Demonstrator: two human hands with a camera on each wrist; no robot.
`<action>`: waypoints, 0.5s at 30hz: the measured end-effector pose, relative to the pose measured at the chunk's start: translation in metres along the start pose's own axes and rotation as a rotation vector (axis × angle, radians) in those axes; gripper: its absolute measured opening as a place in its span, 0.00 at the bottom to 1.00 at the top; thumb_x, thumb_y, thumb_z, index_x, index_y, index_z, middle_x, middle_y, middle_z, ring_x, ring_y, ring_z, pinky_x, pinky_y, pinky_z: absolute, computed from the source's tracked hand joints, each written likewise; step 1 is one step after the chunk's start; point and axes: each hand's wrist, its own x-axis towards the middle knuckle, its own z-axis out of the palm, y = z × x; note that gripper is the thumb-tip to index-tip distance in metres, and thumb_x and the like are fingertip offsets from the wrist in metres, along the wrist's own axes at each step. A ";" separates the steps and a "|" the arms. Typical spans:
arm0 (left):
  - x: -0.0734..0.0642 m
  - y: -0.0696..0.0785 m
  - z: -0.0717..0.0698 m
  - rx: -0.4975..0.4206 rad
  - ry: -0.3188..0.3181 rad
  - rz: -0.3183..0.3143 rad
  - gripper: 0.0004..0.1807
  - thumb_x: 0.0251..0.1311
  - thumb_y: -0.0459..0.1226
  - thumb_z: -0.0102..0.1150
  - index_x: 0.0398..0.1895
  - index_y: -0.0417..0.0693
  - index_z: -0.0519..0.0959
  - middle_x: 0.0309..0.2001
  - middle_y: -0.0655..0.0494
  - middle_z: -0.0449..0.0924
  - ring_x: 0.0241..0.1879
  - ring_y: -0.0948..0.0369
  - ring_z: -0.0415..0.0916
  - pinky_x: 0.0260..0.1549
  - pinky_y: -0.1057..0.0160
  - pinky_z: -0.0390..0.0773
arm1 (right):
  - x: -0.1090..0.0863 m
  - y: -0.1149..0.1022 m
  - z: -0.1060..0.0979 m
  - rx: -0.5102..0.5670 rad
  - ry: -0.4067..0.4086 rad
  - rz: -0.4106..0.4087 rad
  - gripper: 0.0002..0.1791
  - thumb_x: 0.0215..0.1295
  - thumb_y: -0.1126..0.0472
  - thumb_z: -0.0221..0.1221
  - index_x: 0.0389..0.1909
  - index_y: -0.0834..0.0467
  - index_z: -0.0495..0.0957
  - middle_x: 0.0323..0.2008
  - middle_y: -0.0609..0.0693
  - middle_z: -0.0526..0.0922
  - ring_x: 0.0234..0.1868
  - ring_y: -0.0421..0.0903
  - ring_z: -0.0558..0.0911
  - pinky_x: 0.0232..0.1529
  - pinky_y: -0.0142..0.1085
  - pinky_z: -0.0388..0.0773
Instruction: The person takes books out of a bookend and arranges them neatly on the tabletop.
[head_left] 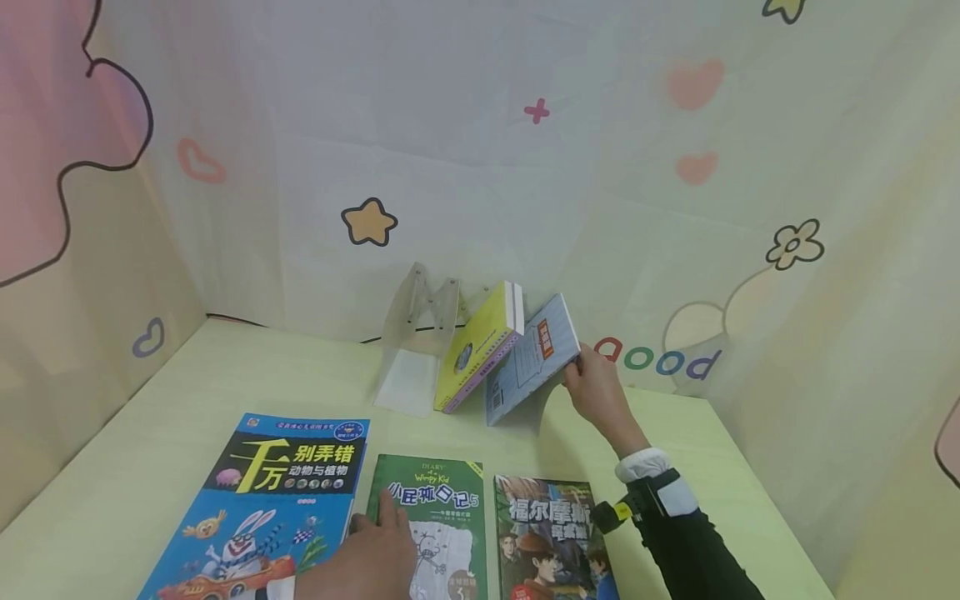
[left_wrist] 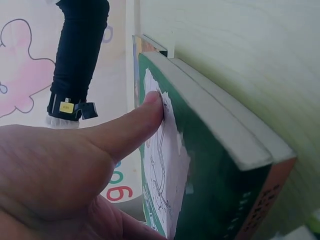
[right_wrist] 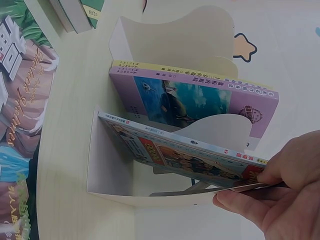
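Note:
My right hand (head_left: 602, 396) pinches the outer edge of a thin light-blue book (head_left: 531, 360), which leans in the right-hand compartment of a white book stand (right_wrist: 175, 37). In the right wrist view, the thumb lies on its picture cover (right_wrist: 195, 162). A yellow book (head_left: 474, 337) and a purple book (right_wrist: 187, 102) lean together in the neighbouring compartment. On the table, my left hand (head_left: 378, 550) rests on a green Wimpy Kid book (head_left: 453, 533), index finger extended over the cover. The left wrist view shows the thumb against that cover (left_wrist: 165, 160) and another book beneath it.
Left of the green book lies a large blue children's book (head_left: 258, 517). To its right is a dark detective book (head_left: 551, 533). A printed curtain (head_left: 465, 125) hangs behind the pale table (head_left: 150, 467), close to the book stand.

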 end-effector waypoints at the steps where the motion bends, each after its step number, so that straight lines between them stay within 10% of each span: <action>1: -0.001 -0.001 0.000 -0.004 0.007 0.008 0.64 0.33 0.55 0.88 0.71 0.27 0.67 0.74 0.25 0.54 0.61 0.20 0.65 0.45 0.27 0.77 | 0.000 0.000 0.000 0.000 -0.003 0.000 0.17 0.74 0.70 0.51 0.58 0.71 0.77 0.31 0.60 0.84 0.23 0.48 0.77 0.19 0.34 0.66; 9: -0.003 0.001 0.000 -0.018 0.020 0.012 0.62 0.34 0.52 0.88 0.68 0.21 0.67 0.72 0.23 0.57 0.67 0.23 0.60 0.53 0.28 0.74 | -0.001 -0.001 0.000 -0.002 -0.005 0.006 0.18 0.74 0.69 0.50 0.60 0.71 0.77 0.34 0.60 0.86 0.24 0.48 0.79 0.20 0.35 0.68; 15: -0.006 0.005 -0.001 0.024 0.013 0.063 0.43 0.44 0.50 0.84 0.53 0.22 0.81 0.67 0.24 0.66 0.66 0.30 0.64 0.49 0.36 0.81 | -0.001 0.001 0.001 -0.017 0.000 0.014 0.17 0.74 0.69 0.50 0.58 0.72 0.78 0.29 0.58 0.82 0.21 0.47 0.75 0.19 0.36 0.65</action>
